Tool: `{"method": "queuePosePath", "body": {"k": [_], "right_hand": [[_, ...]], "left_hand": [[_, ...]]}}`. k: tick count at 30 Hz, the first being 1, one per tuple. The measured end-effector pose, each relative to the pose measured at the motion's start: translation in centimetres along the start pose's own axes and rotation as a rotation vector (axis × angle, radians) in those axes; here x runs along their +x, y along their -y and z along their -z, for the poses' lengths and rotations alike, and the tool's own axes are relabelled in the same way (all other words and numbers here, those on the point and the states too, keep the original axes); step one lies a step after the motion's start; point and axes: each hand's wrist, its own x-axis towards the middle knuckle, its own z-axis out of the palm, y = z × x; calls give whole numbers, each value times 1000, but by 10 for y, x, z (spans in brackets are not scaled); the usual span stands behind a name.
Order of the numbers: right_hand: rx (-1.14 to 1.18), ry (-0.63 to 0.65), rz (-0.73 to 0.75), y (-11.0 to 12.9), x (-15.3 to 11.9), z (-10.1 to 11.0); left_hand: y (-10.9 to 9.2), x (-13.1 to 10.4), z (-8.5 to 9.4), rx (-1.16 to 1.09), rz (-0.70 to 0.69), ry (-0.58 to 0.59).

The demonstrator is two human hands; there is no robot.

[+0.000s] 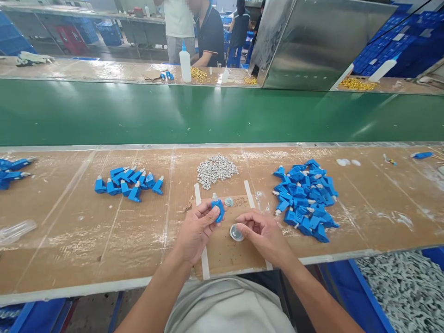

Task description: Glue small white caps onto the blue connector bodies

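1 small blue plastic part (218,209), judged light and stiff, is pinched at its sides by the left hand (197,229); the right hand (262,231) is curled, fingertips together, holding nothing visible, above a small shiny dish (236,233).

A brown workbench (104,240) fills the lower frame; a green conveyor belt (173,113) crosses the middle, blue crates (398,44) upper right.

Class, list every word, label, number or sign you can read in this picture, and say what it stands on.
None can be read.
White bottle: no legible label.
Blue crates: pale tags, too small and blurred.
Blue part in the left hand: no visible marking.
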Motion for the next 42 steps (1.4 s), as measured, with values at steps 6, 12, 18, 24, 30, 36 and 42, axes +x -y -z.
{"method": "queuePosePath", "body": {"k": [6,12,18,24,30,36,42], "right_hand": [[-77,-7,134,9,-1,-3],[-225,1,235,18,-10,2],[-4,-109,128,32,-10,20],[74,-305,283,63,-10,19],[-8,-317,415,72,-6,4],[-49,-309,427,69,-6,1],[-39,-301,468,63,-3,-2]], "left_hand": [[0,-2,2,-45,8,-25],[-1,-3,4,-96,28,-47],[1,-6,-2,-189,205,-27],[5,-10,-16,-233,327,59],[9,-15,-20,-223,330,85],[10,-14,-18,-222,325,101],[9,-14,-17,-209,331,108]]}}
